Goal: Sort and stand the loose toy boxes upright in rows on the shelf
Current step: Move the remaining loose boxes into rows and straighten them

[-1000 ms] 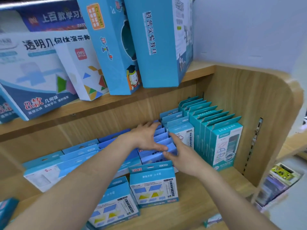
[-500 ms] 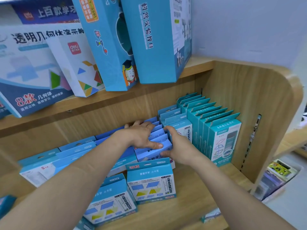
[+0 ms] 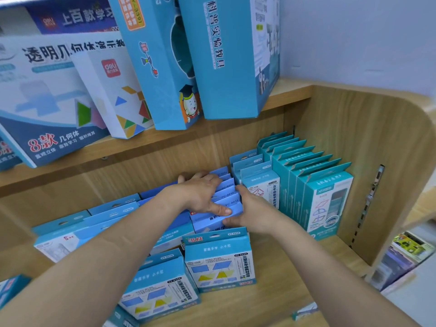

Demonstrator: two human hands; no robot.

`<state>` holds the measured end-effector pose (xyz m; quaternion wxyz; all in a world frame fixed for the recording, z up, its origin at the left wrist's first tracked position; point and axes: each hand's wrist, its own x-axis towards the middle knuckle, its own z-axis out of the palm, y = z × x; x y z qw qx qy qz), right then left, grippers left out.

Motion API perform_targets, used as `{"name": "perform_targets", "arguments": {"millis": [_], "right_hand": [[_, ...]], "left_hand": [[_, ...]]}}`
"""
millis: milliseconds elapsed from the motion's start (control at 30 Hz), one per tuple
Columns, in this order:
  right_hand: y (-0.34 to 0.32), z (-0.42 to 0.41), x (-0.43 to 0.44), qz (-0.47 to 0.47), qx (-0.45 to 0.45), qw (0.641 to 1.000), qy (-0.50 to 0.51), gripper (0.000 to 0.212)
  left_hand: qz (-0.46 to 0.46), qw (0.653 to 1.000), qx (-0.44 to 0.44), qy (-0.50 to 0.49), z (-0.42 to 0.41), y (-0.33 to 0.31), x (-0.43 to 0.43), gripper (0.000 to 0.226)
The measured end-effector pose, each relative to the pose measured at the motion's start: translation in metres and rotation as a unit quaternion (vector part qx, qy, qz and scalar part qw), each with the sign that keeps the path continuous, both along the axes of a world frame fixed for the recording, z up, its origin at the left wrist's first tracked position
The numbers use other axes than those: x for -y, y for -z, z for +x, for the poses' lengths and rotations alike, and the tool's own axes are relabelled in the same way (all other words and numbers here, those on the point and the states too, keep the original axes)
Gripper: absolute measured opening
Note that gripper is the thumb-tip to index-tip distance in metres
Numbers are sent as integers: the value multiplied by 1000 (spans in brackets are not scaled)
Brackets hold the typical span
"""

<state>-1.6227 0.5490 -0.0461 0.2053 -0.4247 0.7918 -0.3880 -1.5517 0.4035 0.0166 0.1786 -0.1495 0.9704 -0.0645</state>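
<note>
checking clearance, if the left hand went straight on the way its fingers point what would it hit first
Probably the row of upright pale-blue boxes with white fronts, just right of the periwinkle cardboard boxes that the left hand grips; depth is unclear.

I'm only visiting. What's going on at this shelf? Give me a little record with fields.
place: wooden shelf
left hand: grips the pale blue boxes from above
right hand: holds the same row at its right side
already upright: teal boxes, right of the hands
front box: stands ahead of the held row
</note>
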Motion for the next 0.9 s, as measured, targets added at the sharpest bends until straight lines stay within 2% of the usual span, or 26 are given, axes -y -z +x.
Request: {"name": "perform_targets", "arguments": {"millis": [200,300,433,533,633,733,800,900], "right_hand": [[-2,-5,7,28,-12,999,-18,70],[0,-7,11,18,14,1000,-19,67],[6,-7,15,22,48,998,-45,82],[-7,-11,14,23,119,991,-54,104],[-25,-14,19,-30,180,983,-25,87],[-30,-11,33,-48,250,967,14,102],[-29,-10,43,-71,300,951,24,102],[-31,-11,52,-74,303,949,49,106]], "left_hand": [[6,1000,9,3,2,1,4,98],[-2,1000,17,6,3,1,10,100],[-7,1000,23,0,9,3,17,104],[-10,1000,27,2,12,3,17,104],[4,1000,18,2,11,2,18,102],[11,1000,15,7,13,3,17,104],[10,1000,13,8,14,3,16,103],[5,1000,11,11,14,3,16,101]]}}
